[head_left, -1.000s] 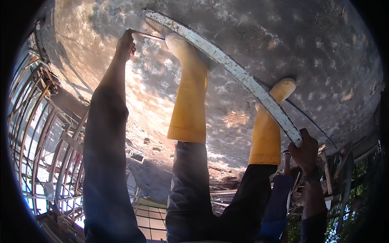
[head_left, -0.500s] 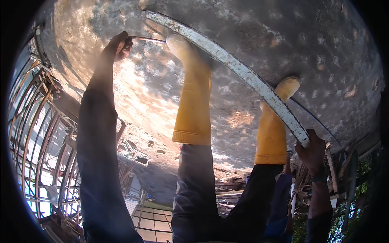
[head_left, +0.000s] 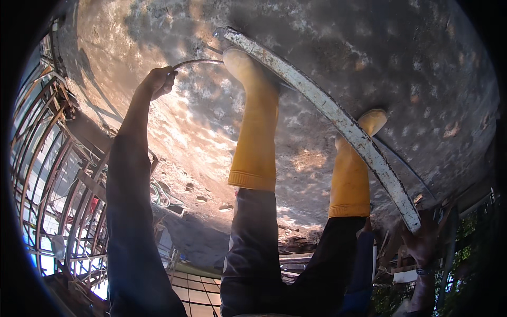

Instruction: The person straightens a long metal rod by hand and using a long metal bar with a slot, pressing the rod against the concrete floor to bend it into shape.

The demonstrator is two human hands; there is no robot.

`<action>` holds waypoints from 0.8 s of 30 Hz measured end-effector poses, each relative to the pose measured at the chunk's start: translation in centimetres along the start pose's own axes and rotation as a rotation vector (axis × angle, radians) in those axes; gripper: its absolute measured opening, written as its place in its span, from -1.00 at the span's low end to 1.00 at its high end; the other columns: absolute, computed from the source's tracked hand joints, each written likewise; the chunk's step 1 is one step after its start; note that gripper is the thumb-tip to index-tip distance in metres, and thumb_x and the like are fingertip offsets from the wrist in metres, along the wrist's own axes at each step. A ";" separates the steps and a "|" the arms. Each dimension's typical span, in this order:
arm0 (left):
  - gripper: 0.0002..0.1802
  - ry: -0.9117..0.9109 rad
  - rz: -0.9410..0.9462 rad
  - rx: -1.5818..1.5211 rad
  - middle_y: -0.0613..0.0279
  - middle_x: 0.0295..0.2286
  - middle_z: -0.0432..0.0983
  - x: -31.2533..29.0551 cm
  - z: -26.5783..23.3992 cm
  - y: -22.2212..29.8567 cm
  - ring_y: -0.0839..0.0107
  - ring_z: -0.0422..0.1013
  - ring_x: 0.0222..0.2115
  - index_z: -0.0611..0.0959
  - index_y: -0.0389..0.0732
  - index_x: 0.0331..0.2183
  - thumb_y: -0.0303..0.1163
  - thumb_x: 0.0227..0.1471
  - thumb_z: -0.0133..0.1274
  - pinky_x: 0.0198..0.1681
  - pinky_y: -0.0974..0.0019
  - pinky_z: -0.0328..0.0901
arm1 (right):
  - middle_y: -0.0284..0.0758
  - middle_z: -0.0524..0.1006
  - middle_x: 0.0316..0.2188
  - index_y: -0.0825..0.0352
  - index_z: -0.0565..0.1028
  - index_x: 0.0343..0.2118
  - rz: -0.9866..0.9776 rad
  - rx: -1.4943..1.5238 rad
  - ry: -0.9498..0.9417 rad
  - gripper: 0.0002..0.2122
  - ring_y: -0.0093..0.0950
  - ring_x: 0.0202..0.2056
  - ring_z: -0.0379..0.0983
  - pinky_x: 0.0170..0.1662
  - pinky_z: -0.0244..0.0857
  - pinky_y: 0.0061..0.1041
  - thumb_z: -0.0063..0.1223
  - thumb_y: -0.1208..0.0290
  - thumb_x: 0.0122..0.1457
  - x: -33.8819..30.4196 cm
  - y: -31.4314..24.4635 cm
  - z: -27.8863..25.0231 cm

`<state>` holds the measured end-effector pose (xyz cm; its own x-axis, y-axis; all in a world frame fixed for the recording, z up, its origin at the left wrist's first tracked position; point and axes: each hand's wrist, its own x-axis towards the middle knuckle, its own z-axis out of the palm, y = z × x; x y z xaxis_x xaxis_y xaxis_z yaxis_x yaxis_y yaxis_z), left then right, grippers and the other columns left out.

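My left hand [head_left: 160, 83] is closed around the end of a thin, dark metal rod [head_left: 196, 62], which curves from my fist to the toe of my left yellow boot [head_left: 253, 134]. A thin rod length also shows beyond my right yellow boot [head_left: 350, 182]; whether it is the same piece is hidden. My right hand [head_left: 421, 244], dim in shadow, is wrapped around the near end of a long metal bar [head_left: 325, 104] with chipped white paint and rust. The bar slants across in front of both boots. Its far end, near the left boot's toe, has a small fitting [head_left: 218, 33].
Rough concrete ground [head_left: 306, 31] lies in patchy sunlight. A rusty bar framework [head_left: 58, 174] stands at the left, with tangled wire [head_left: 163, 195] near it. Scrap timber [head_left: 296, 259] lies behind my legs. Blue clothing [head_left: 360, 272] shows beside my right leg.
My right hand has moved toward me and slightly right, drawing the white bar along. My left hand has come lower, and the rod near it now arches more.
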<state>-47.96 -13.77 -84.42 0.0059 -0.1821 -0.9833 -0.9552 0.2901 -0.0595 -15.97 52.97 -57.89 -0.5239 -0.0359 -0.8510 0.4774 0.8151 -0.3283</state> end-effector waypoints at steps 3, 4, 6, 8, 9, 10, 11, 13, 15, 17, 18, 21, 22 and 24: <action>-0.78 0.083 0.019 0.045 0.56 -0.72 0.11 0.3 -0.1 -1.5 0.69 0.01 -0.76 0.46 -0.20 -0.38 -0.30 0.23 -0.19 -0.70 0.54 -0.03 | -0.14 0.51 -0.44 0.40 0.47 -0.28 -0.013 -0.009 -0.013 -0.67 -0.17 -0.41 0.49 -0.33 0.34 -0.27 0.28 0.43 -0.15 -0.4 -0.2 -0.9; -0.79 0.100 0.027 0.074 0.58 -0.72 0.10 0.3 -0.1 -1.9 0.70 0.00 -0.76 0.47 -0.20 -0.37 -0.30 0.22 -0.17 -0.70 0.55 -0.02 | -0.14 0.51 -0.44 0.40 0.47 -0.28 -0.004 0.023 -0.059 -0.66 -0.17 -0.40 0.50 -0.33 0.34 -0.27 0.28 0.44 -0.16 -0.2 -0.6 -1.3; -0.77 0.055 0.051 -0.028 0.57 -0.72 0.10 0.4 -0.4 -2.2 0.70 0.01 -0.76 0.47 -0.19 -0.37 -0.27 0.23 -0.17 -0.70 0.55 -0.02 | -0.14 0.51 -0.42 0.40 0.48 -0.27 -0.015 0.045 -0.100 -0.65 -0.17 -0.38 0.50 -0.32 0.34 -0.26 0.27 0.44 -0.17 0.1 -1.1 -1.5; -0.76 0.046 0.054 -0.042 0.56 -0.72 0.11 0.5 -0.6 -2.4 0.69 0.02 -0.75 0.47 -0.18 -0.38 -0.25 0.24 -0.18 -0.70 0.55 -0.02 | -0.15 0.51 -0.41 0.40 0.48 -0.26 -0.050 0.028 -0.100 -0.65 -0.16 -0.37 0.49 -0.31 0.34 -0.25 0.27 0.44 -0.17 0.2 -1.6 -1.0; -0.75 0.059 0.049 -0.007 0.56 -0.71 0.11 0.5 -0.7 -2.3 0.69 0.03 -0.75 0.47 -0.18 -0.38 -0.24 0.24 -0.18 -0.70 0.55 -0.02 | -0.16 0.51 -0.40 0.39 0.47 -0.23 -0.074 0.078 -0.102 -0.63 -0.16 -0.35 0.49 -0.28 0.34 -0.25 0.26 0.44 -0.16 0.7 -1.9 -0.4; -0.74 0.067 0.052 0.028 0.56 -0.71 0.11 0.3 -0.1 -1.9 0.69 0.03 -0.75 0.47 -0.17 -0.39 -0.23 0.24 -0.19 -0.70 0.55 -0.02 | -0.16 0.51 -0.40 0.39 0.47 -0.22 -0.087 0.081 -0.119 -0.62 -0.16 -0.35 0.48 -0.28 0.34 -0.25 0.27 0.44 -0.15 1.0 -1.9 -0.2; -0.73 0.099 0.055 -0.005 0.55 -0.71 0.11 0.0 0.9 -1.8 0.67 0.05 -0.75 0.46 -0.17 -0.38 -0.22 0.25 -0.20 -0.69 0.55 -0.02 | -0.16 0.51 -0.40 0.39 0.46 -0.21 -0.099 0.083 -0.136 -0.61 -0.15 -0.35 0.48 -0.29 0.34 -0.25 0.27 0.43 -0.15 1.1 -2.0 -0.1; -0.73 0.114 0.064 -0.029 0.54 -0.71 0.11 -0.2 1.2 -2.1 0.67 0.04 -0.75 0.46 -0.16 -0.38 -0.21 0.25 -0.21 -0.70 0.54 -0.02 | -0.15 0.51 -0.41 0.40 0.45 -0.20 -0.077 0.034 -0.142 -0.60 -0.16 -0.37 0.46 -0.31 0.32 -0.26 0.27 0.44 -0.16 1.9 -2.7 0.2; -0.69 0.127 0.071 -0.035 0.53 -0.71 0.11 -0.2 0.8 -2.5 0.66 0.05 -0.75 0.45 -0.15 -0.39 -0.18 0.27 -0.26 -0.70 0.53 -0.02 | -0.14 0.51 -0.42 0.40 0.46 -0.20 -0.110 -0.054 -0.121 -0.60 -0.14 -0.39 0.45 -0.33 0.31 -0.24 0.27 0.44 -0.17 2.5 -3.3 0.6; -0.62 0.131 0.077 -0.030 0.51 -0.71 0.10 -0.2 0.4 -2.9 0.65 0.05 -0.75 0.44 -0.15 -0.41 -0.13 0.29 -0.33 -0.71 0.51 -0.01 | -0.14 0.48 -0.47 0.41 0.45 -0.24 -0.186 -0.081 -0.072 -0.62 -0.14 -0.45 0.42 -0.39 0.28 -0.21 0.24 0.45 -0.19 3.0 -3.4 0.9; -0.62 0.168 0.087 -0.008 0.51 -0.71 0.10 -0.5 0.1 -3.1 0.65 0.05 -0.75 0.44 -0.15 -0.41 -0.13 0.29 -0.33 -0.71 0.51 -0.01 | -0.14 0.45 -0.53 0.42 0.44 -0.28 -0.252 -0.061 -0.036 -0.65 -0.14 -0.50 0.40 -0.44 0.26 -0.20 0.21 0.46 -0.20 3.5 -3.5 1.2; -0.64 0.226 0.127 -0.019 0.51 -0.71 0.10 -0.8 1.6 -3.4 0.65 0.06 -0.75 0.44 -0.15 -0.41 -0.13 0.27 -0.30 -0.73 0.51 -0.02 | -0.11 0.43 -0.53 0.44 0.43 -0.27 -0.284 -0.086 -0.013 -0.63 -0.11 -0.51 0.40 -0.45 0.24 -0.17 0.19 0.46 -0.21 2.6 -2.5 1.1; -0.64 0.231 0.131 -0.023 0.52 -0.72 0.10 -0.6 1.6 -3.4 0.65 0.05 -0.76 0.43 -0.13 -0.43 -0.13 0.27 -0.30 -0.73 0.51 -0.03 | -0.10 0.44 -0.50 0.45 0.43 -0.25 -0.272 -0.109 -0.022 -0.61 -0.10 -0.48 0.41 -0.43 0.25 -0.15 0.20 0.46 -0.21 2.3 -2.5 0.6; -0.64 0.239 0.139 -0.034 0.54 -0.72 0.09 0.0 1.7 -3.0 0.66 0.02 -0.77 0.42 -0.08 -0.48 -0.13 0.27 -0.30 -0.74 0.51 -0.06 | -0.08 0.44 -0.48 0.45 0.44 -0.23 -0.282 -0.117 -0.022 -0.59 -0.09 -0.46 0.41 -0.41 0.25 -0.15 0.20 0.45 -0.22 2.0 -3.0 -0.5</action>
<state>-44.55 -13.03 -84.51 -0.1917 -0.3604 -0.9129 -0.9514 0.2968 0.0827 -18.80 50.68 -58.43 -0.6085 -0.2817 -0.7419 0.2302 0.8321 -0.5047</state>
